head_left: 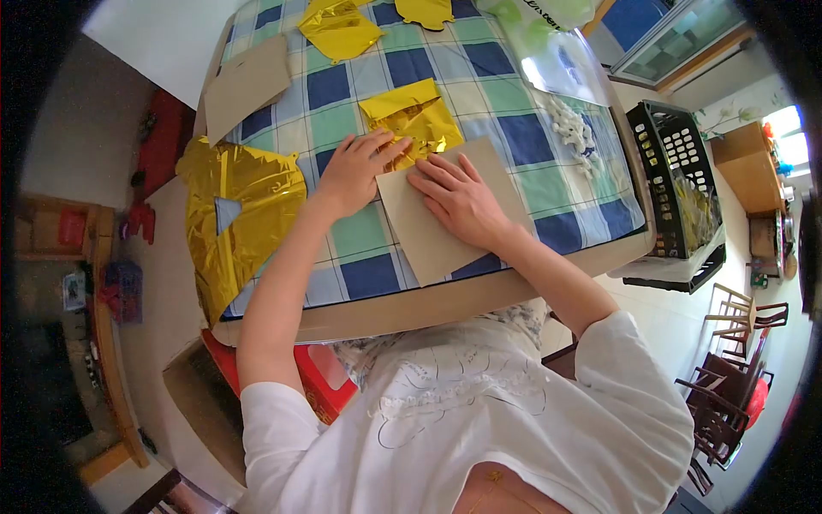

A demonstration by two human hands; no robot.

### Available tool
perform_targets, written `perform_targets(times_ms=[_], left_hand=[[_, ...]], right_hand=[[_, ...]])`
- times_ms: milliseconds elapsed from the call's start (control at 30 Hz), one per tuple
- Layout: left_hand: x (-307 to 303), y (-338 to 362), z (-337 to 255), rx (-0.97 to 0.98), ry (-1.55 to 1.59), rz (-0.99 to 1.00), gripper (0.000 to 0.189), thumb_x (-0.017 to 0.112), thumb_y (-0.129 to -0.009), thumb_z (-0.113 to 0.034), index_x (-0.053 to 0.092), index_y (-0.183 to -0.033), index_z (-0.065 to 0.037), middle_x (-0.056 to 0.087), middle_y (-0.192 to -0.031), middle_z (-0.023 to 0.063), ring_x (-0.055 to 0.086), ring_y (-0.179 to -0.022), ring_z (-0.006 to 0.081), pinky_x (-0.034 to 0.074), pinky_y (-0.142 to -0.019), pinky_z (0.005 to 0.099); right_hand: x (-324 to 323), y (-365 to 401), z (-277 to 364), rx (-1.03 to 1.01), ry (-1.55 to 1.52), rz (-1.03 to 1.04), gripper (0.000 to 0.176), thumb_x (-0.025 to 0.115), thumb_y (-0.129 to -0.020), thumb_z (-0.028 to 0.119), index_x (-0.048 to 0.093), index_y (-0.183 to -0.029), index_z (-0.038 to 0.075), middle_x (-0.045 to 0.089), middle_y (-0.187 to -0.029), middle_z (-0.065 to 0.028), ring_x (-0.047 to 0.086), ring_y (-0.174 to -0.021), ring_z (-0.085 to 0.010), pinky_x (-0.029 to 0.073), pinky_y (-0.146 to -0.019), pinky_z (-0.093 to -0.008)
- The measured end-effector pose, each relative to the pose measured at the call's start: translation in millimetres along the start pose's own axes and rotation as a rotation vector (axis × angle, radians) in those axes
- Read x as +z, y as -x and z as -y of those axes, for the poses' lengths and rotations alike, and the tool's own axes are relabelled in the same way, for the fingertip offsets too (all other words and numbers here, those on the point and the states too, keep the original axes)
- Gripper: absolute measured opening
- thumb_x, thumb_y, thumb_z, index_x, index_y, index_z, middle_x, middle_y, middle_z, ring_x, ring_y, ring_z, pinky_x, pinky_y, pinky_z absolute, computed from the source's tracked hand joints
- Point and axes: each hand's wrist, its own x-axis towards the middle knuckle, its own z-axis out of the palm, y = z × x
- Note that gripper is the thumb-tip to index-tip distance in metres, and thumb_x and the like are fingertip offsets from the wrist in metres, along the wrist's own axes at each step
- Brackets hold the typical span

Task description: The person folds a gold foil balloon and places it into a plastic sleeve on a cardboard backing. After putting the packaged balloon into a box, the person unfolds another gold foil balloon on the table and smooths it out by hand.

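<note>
On the checked tablecloth point(377, 278) a sheet of grey-brown cardboard point(428, 244) lies at an angle in front of me. My right hand point(458, 197) rests flat on it, fingers stretched out. The sheet's far edge meets a shiny gold foil piece point(428, 120), which looks folded. My left hand point(353, 171) has its fingers spread, with the fingertips on the near left part of that foil beside the cardboard's corner. Neither hand grips anything.
A larger gold foil sheet point(244, 197) hangs over the table's left edge, near another cardboard piece point(248, 86). More gold foil point(342, 30) lies at the back. White string-like material point(569, 133) and a clear plastic bag point(561, 64) are on the right. A black crate point(672, 171) stands beyond the right edge.
</note>
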Motion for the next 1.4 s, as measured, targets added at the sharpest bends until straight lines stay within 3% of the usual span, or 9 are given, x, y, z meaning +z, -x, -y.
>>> perform_targets(times_ms=[167,367,500,600,867,967,1167,1267,1400], left_hand=[[9,-5,24,-0.025,0.44,-0.06,0.041,0.051,-0.094,-0.019,0.051,-0.134,-0.017,0.053,-0.131,0.0102,0.043,-0.132,0.0253,0.026,-0.112,0.0445],[2,2,-20,-0.05,-0.067,-0.059,0.049,0.059,-0.089,-0.04,0.052,-0.132,-0.019,0.044,-0.139,0.0136,0.035,-0.137,0.0284,0.022,-0.114,0.0492],[10,5,-18,-0.045,-0.056,-0.072,0.05,0.059,-0.089,-0.041,0.051,-0.133,-0.021,0.039,-0.143,0.0142,0.031,-0.139,0.0299,0.021,-0.114,0.0519],[13,7,-17,-0.045,-0.041,-0.089,0.048,0.059,-0.09,-0.041,0.051,-0.132,-0.021,0.039,-0.142,0.0135,0.031,-0.139,0.0302,0.022,-0.114,0.0527],[13,3,-25,-0.101,-0.001,-0.125,0.041,0.06,-0.09,-0.038,0.054,-0.125,-0.018,0.042,-0.138,0.0141,0.033,-0.137,0.0311,0.021,-0.113,0.0549],[23,1,-19,-0.069,-0.011,-0.249,0.035,0.062,-0.089,-0.031,0.058,-0.12,-0.016,0.049,-0.131,0.014,0.045,-0.124,0.034,0.03,-0.107,0.0525],[17,-32,-44,-0.457,0.078,-0.407,0.026,0.074,-0.078,-0.021,0.064,-0.101,-0.013,0.057,-0.109,0.0085,0.053,-0.104,0.0299,0.044,-0.086,0.0423],[27,-40,-46,-0.606,0.05,-0.472,0.037,0.078,-0.075,-0.022,0.059,-0.103,-0.009,0.058,-0.101,0.0108,0.054,-0.103,0.0319,0.044,-0.086,0.0445],[8,-50,-51,-0.939,0.148,-0.299,0.064,0.081,-0.07,-0.034,0.049,-0.119,-0.006,0.061,-0.11,0.0165,0.059,-0.105,0.0341,0.045,-0.089,0.0459]], right_hand=[[2,0,0,-0.001,0.0,-0.005,0.037,0.051,-0.094,0.025,0.055,-0.129,0.015,0.05,-0.138,-0.0074,0.039,-0.134,-0.0247,0.025,-0.112,-0.0535],[7,0,-6,0.031,-0.098,-0.034,0.039,0.056,-0.089,0.014,0.055,-0.127,0.012,0.048,-0.14,-0.0093,0.041,-0.133,-0.0263,0.027,-0.112,-0.0535],[-10,6,-11,0.05,-0.22,-0.049,0.04,0.055,-0.085,0.009,0.057,-0.125,0.011,0.046,-0.141,-0.011,0.041,-0.133,-0.028,0.029,-0.111,-0.0515],[-25,16,-21,0.027,0.029,-0.083,0.04,0.055,-0.087,0.011,0.056,-0.127,0.012,0.048,-0.14,-0.0108,0.042,-0.132,-0.0293,0.03,-0.111,-0.0502],[-17,19,-23,0.086,0.03,-0.029,0.04,0.057,-0.087,0.018,0.057,-0.127,0.014,0.048,-0.138,-0.0095,0.04,-0.132,-0.0275,0.028,-0.111,-0.0504],[-13,18,-29,0.066,0.03,-0.042,0.039,0.057,-0.087,0.019,0.057,-0.126,0.015,0.05,-0.136,-0.0094,0.042,-0.13,-0.0273,0.029,-0.111,-0.05],[-9,18,-29,0.046,0.032,-0.084,0.038,0.057,-0.087,0.019,0.058,-0.125,0.016,0.05,-0.136,-0.0094,0.043,-0.129,-0.0278,0.029,-0.111,-0.0494],[-9,19,-31,0.043,0.03,-0.074,0.04,0.057,-0.086,0.018,0.057,-0.126,0.017,0.049,-0.136,-0.0099,0.042,-0.13,-0.028,0.028,-0.111,-0.0494],[-11,20,-30,0.037,0.027,-0.067,0.043,0.056,-0.085,0.016,0.054,-0.128,0.014,0.049,-0.137,-0.0107,0.041,-0.131,-0.0284,0.027,-0.112,-0.0493]])
